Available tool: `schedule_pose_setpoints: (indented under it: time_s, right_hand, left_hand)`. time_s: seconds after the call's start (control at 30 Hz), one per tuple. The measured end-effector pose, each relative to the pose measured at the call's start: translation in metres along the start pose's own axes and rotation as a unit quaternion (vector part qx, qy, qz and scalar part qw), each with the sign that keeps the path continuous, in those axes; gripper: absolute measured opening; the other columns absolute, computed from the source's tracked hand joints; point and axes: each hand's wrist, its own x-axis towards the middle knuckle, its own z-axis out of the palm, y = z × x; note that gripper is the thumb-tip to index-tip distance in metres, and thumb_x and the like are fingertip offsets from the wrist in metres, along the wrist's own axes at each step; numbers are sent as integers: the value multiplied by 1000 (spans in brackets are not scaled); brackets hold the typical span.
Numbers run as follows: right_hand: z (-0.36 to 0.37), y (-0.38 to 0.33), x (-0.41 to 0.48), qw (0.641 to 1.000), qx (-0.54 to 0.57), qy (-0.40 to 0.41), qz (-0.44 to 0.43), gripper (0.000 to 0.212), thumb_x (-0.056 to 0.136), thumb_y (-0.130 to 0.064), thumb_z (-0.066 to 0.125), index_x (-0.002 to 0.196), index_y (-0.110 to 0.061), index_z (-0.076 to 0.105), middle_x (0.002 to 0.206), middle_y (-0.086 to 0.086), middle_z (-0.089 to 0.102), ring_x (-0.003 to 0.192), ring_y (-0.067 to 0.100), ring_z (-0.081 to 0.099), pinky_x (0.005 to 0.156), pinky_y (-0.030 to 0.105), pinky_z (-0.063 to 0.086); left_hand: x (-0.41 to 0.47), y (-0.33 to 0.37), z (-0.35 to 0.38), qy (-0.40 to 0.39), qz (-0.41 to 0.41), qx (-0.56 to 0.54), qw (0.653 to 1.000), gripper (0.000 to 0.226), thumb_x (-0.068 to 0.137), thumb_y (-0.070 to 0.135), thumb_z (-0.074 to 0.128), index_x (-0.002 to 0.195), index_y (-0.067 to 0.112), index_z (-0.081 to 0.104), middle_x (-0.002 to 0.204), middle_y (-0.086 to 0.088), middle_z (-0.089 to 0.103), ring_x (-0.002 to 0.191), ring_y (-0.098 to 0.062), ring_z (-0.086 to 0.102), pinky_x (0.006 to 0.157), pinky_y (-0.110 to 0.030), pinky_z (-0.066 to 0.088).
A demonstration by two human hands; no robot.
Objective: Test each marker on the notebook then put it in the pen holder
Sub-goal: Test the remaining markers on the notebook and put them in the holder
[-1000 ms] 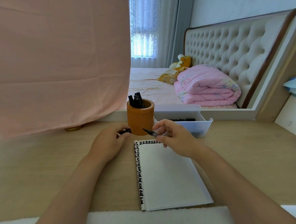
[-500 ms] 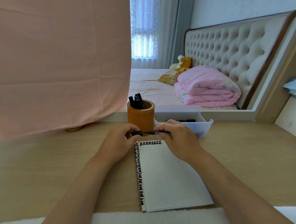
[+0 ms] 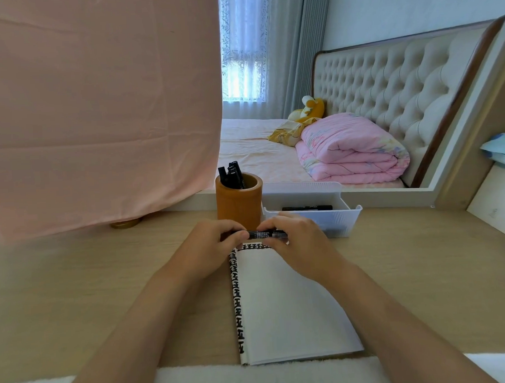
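Observation:
A black marker (image 3: 266, 235) lies level between my two hands, just above the top edge of the open notebook (image 3: 286, 306). My left hand (image 3: 210, 246) pinches its left end, where the cap sits. My right hand (image 3: 301, 244) grips the barrel. The notebook page is white, with black marks down its left margin and along the top. Right behind my hands stands the brown pen holder (image 3: 239, 202) with several black markers in it. A white tray (image 3: 340, 216) to its right holds another black marker (image 3: 307, 208).
A pink cloth (image 3: 94, 106) hangs over the desk's back left. A white box (image 3: 498, 207) stands at the far right. A white towel (image 3: 255, 378) lies along the desk's near edge. A mirror behind the desk shows a bed.
One second ago my hands were apart, the cap in the left and the bare-tipped marker in the right. They have come together, and the cap now sits on the marker.

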Motion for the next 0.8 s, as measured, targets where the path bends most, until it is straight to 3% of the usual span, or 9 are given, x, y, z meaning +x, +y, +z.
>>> schedule_pose_setpoints:
  time_s: [0.2, 0.4, 0.6, 0.7, 0.8]
  right_hand:
    - [4, -2, -2, 1000, -2, 26, -7, 18, 96, -24, 63, 111, -22, 74, 96, -8, 72, 83, 6, 60, 73, 11, 45]
    - [1, 0, -6, 999, 21, -37, 31, 25, 101, -29, 53, 119, -25, 70, 94, -8, 69, 83, 10, 61, 74, 26, 53]
    - [5, -2, -8, 993, 12, -103, 58, 28, 103, -31, 48, 129, -32, 58, 105, -12, 52, 94, 6, 53, 82, 20, 46]
    - [6, -2, -4, 994, 37, -75, 76, 27, 102, -24, 52, 129, -26, 59, 101, -11, 48, 90, 5, 52, 80, 15, 41]
    - [3, -4, -1, 995, 59, -5, 85, 23, 99, -20, 57, 120, -27, 63, 92, -14, 50, 82, 4, 53, 72, 15, 42]
  left_hand:
    - [1, 9, 3, 6, -6, -19, 1000, 16, 96, 31, 60, 89, 33, 74, 77, 17, 68, 72, 1, 58, 60, -8, 40]
    - [0, 15, 2, -1, 34, -5, 999, 12, 93, 30, 63, 92, 36, 73, 80, 18, 69, 79, 0, 60, 66, -15, 46]
    - [-1, 0, 8, 2, 36, 54, 998, 21, 94, 40, 60, 112, 36, 68, 99, 20, 66, 92, 1, 55, 79, -23, 46]
    - [-4, -10, 14, 15, -11, 13, 1000, 40, 95, 46, 55, 134, 37, 50, 113, 21, 54, 108, 2, 48, 86, -18, 40]
    - [-4, -20, 15, -5, -30, 16, 999, 47, 91, 53, 54, 135, 39, 48, 116, 20, 53, 113, 0, 43, 91, -23, 41]
